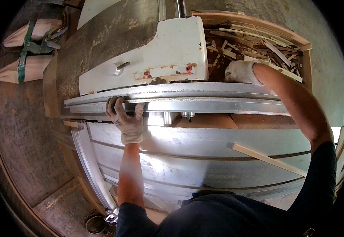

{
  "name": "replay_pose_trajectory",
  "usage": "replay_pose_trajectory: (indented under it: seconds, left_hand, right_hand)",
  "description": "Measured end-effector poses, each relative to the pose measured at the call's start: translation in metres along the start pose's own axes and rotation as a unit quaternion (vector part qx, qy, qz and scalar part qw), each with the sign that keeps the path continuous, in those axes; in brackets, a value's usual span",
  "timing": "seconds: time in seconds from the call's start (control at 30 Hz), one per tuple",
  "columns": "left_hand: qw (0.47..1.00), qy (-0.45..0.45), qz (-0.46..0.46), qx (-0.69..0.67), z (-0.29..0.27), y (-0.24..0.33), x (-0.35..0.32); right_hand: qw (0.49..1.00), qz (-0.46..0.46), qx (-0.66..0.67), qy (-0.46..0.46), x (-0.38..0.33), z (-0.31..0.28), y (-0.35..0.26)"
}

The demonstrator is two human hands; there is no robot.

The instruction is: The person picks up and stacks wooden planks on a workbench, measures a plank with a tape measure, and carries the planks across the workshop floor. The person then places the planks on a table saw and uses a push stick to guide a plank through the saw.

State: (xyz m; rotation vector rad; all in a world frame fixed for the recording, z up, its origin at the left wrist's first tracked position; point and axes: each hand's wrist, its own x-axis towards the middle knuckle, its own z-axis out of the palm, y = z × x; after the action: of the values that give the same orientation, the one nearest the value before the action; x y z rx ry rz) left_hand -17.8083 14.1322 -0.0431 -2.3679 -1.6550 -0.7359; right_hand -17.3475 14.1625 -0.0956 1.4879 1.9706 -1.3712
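Note:
A long aluminium fence (203,106) runs across a machine with a grooved metal table (203,140). My left hand (128,123), in a pale work glove with dirty fingers, hooks its fingers over the fence's upper edge; the thumb rests apart on the front face. Beyond the fence's right part, my gloved right hand (241,72) is closed like a fist beside a bin of wood scraps (307,67). Its fingertips are hidden, so what it holds, if anything, does not show. A white, rust-marked machine guard (168,55) stands behind the fence, between my hands.
A thin wood strip (268,159) lies slanted on the table's right side. Below the fence, a metal spindle (188,115) points down. A metal side rail (93,166) borders the table's left. Pale dust bags (30,68) on a green frame stand at the far left.

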Motion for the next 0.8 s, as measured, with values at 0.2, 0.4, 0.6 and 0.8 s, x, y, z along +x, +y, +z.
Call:
replay_pose_trajectory:
  seconds: [0.2,0.4,0.6,0.8]
  left_hand:
    - [1.0,-0.002,-0.019,-0.013,-0.002,0.001,-0.005]
    - [1.0,-0.002,0.003,0.011,-0.003,0.001,-0.003]
    - [1.0,0.001,0.011,0.014,-0.001,-0.001,-0.002]
    - [1.0,0.0,0.002,0.01,0.0,-0.001,0.001]
  right_hand:
    - [0.974,-0.008,-0.218,0.06,0.011,-0.014,0.008]
    - [0.996,-0.028,-0.082,0.019,0.01,0.002,-0.005]
    - [0.992,0.046,-0.098,0.065,0.004,-0.02,-0.004]
    - [0.947,0.08,-0.027,0.31,-0.016,-0.035,-0.024]
